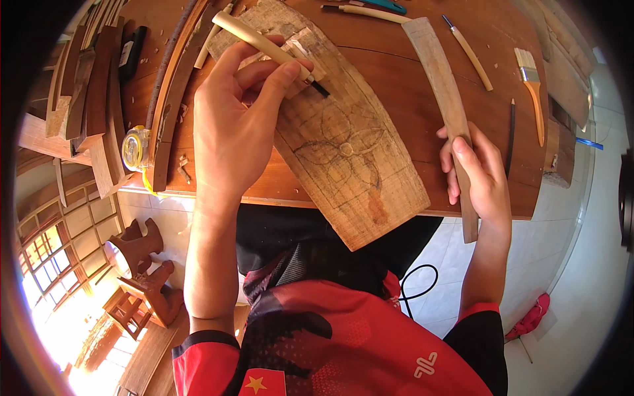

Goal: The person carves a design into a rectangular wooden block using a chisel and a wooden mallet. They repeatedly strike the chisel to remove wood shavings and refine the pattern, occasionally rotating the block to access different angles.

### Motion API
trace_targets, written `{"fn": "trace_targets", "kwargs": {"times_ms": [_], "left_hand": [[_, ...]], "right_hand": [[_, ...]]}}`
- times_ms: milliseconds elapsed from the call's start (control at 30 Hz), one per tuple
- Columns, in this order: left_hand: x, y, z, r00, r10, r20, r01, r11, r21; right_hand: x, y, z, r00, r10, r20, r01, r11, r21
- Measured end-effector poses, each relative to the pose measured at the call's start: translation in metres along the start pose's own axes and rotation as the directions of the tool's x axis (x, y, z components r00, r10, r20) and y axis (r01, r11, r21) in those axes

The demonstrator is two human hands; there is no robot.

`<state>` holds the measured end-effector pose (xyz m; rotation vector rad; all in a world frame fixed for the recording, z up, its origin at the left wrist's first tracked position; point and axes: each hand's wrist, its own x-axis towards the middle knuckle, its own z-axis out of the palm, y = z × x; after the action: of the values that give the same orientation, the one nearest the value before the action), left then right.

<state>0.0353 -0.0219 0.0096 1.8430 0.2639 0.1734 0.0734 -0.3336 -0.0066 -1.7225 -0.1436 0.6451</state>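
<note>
My left hand (238,132) is closed on a pale wooden-handled carving chisel (254,39), whose dark blade points down over a weathered wooden board (356,191). The board lies slanted on the table, overhanging its front edge, with a pencilled flower and grid on it and chipped wood near its upper end. My right hand (479,168) grips a long, flat wooden stick (436,72) held upright in the view, to the right of the board.
Around them on the table (396,72) lie more chisels (465,49), a paintbrush (531,92), a pencil (510,138), a tape measure (135,148), a black object (131,53), shavings and curved wood strips (165,125). Wooden furniture (135,303) stands on the floor at lower left.
</note>
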Motion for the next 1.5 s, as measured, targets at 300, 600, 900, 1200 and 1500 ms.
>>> {"fn": "trace_targets", "kwargs": {"times_ms": [300,600,900,1200,1500], "left_hand": [[0.006,0.0,-0.001,1.0,-0.004,0.027,0.004,1.0,-0.008],[0.027,-0.01,-0.011,0.99,0.088,0.114,-0.103,0.986,0.133],[0.028,-0.003,-0.014,0.983,0.005,0.182,-0.043,0.978,0.205],[0.029,-0.002,-0.014,0.982,-0.019,0.189,-0.035,0.96,0.279],[0.025,-0.005,-0.014,0.986,0.042,0.16,-0.077,0.973,0.216]], "right_hand": [[0.008,-0.02,-0.006,0.998,-0.059,0.024,0.061,0.993,-0.103],[0.083,-0.166,0.002,0.876,-0.366,0.313,0.468,0.489,-0.736],[0.091,-0.23,0.061,0.934,-0.156,0.322,0.354,0.278,-0.893],[0.107,-0.226,0.052,0.894,-0.091,0.438,0.446,0.248,-0.86],[0.102,-0.219,0.056,0.886,-0.19,0.422,0.454,0.175,-0.874]]}}
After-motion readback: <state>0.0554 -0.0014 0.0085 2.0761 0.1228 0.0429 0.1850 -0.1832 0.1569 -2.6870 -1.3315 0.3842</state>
